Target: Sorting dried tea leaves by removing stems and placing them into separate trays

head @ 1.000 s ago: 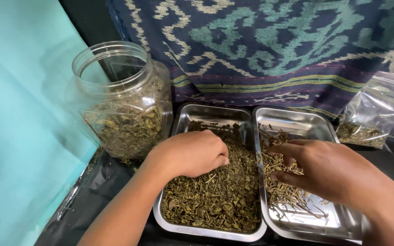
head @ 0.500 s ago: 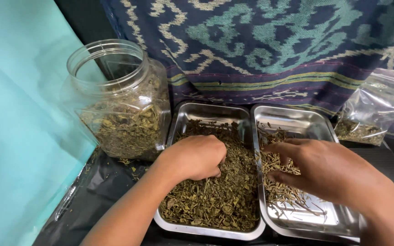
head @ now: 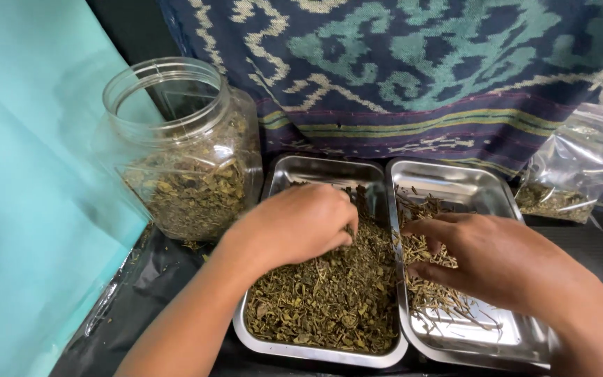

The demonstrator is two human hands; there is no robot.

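In the lower middle of the frame I see two steel trays side by side, touching along their long edges. The left tray (head: 300, 349) is heaped with dried green leaves (head: 329, 300); the right tray (head: 455, 183) holds a thinner scatter of pale stems (head: 434, 293), with bare metal showing at its near end. My left hand (head: 294, 223) rests knuckles-up on the leaf pile, fingers curled under and pressed together into the leaves (whether they grip anything I cannot tell). My right hand (head: 497, 262) lies over the stems, its fingers loosely bent and slightly spread, tips pointing toward the left tray. In the upper left stands an open clear jar (head: 183, 150), partly filled with the same dried leaves, just beside the left tray. At the right edge a clear plastic bag (head: 570, 174) leans against a patterned woven cloth (head: 420, 63).
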